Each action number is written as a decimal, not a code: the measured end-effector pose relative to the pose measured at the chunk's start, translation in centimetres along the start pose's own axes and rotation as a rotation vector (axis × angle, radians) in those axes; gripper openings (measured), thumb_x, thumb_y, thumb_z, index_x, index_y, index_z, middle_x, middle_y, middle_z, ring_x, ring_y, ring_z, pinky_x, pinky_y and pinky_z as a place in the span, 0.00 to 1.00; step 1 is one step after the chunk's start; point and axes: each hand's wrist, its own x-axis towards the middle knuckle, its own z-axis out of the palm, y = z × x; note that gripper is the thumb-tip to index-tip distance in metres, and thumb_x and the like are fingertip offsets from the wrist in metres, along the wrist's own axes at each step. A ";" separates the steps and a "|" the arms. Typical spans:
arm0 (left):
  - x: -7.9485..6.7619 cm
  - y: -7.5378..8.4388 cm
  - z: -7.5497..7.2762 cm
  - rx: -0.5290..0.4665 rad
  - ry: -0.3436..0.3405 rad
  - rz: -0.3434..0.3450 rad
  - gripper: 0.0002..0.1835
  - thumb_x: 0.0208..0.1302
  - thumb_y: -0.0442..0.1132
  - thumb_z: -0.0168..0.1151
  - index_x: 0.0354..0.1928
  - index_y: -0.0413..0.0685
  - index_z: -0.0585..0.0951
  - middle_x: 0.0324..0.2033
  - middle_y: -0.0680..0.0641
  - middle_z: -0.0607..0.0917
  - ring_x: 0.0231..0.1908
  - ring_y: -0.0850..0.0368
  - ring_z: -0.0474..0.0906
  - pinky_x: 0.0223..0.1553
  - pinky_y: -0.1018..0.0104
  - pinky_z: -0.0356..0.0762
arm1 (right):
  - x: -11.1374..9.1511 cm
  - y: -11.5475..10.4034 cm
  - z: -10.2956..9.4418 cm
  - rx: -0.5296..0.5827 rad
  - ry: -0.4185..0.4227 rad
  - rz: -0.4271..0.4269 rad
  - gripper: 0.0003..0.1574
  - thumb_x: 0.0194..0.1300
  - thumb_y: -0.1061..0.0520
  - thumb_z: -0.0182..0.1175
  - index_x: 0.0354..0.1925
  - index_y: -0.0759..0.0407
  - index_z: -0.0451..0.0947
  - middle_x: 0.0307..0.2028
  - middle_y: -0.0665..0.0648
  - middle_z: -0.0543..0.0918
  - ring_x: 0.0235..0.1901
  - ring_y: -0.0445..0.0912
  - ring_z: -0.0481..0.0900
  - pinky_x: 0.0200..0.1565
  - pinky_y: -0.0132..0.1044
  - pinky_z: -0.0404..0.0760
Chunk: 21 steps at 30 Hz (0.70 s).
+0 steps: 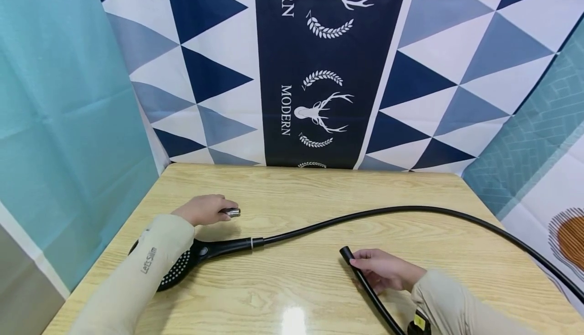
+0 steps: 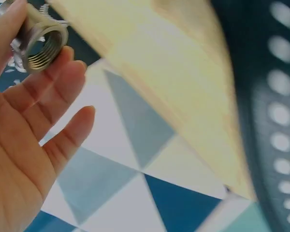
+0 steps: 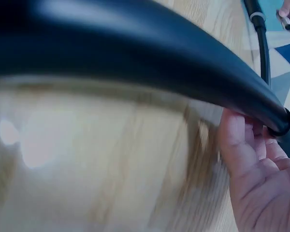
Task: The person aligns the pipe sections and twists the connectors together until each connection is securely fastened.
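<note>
My left hand [image 1: 203, 210] pinches a short metal threaded fitting [image 1: 232, 212] above the left part of the table. Threads show inside the fitting's open end in the left wrist view, with my thumb and fingers about it and the other fingers spread. A black shower head [image 1: 179, 270] lies below my left forearm, which partly covers it; its handle [image 1: 228, 247] points right and joins a black hose [image 1: 328, 222]. At the front right, my right hand [image 1: 383, 269] grips the hose's loose end [image 1: 376, 302] between thumb and fingers, its tip pointing up and left.
The wooden table [image 1: 283, 279] has its far edge against a patterned curtain [image 1: 219, 71]. From the shower head the hose arcs across the table and passes over the right edge. Teal cloth [image 1: 59, 97] hangs along the left side.
</note>
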 end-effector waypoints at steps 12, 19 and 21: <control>-1.0 6.5 -0.6 0.443 0.429 0.343 0.13 0.59 0.44 0.68 0.46 0.54 0.82 0.25 0.51 0.77 0.15 0.62 0.66 0.18 0.70 0.66 | -1.3 -0.9 1.5 0.048 -0.089 -0.025 0.23 0.72 0.52 0.52 0.54 0.70 0.65 0.26 0.51 0.74 0.25 0.45 0.81 0.26 0.33 0.76; -1.1 9.1 -0.2 0.551 0.577 0.440 0.13 0.56 0.44 0.70 0.43 0.58 0.80 0.22 0.52 0.75 0.14 0.61 0.62 0.16 0.70 0.62 | -2.1 -1.5 2.8 0.125 -0.003 -0.064 0.26 0.70 0.51 0.55 0.57 0.67 0.67 0.28 0.51 0.75 0.21 0.41 0.79 0.27 0.31 0.78; -0.8 9.5 0.1 0.541 0.616 0.450 0.13 0.56 0.44 0.70 0.42 0.57 0.79 0.21 0.52 0.74 0.13 0.61 0.61 0.15 0.70 0.62 | -2.1 -1.8 3.5 0.141 0.066 -0.096 0.29 0.70 0.51 0.55 0.60 0.71 0.65 0.28 0.52 0.78 0.20 0.41 0.79 0.28 0.32 0.78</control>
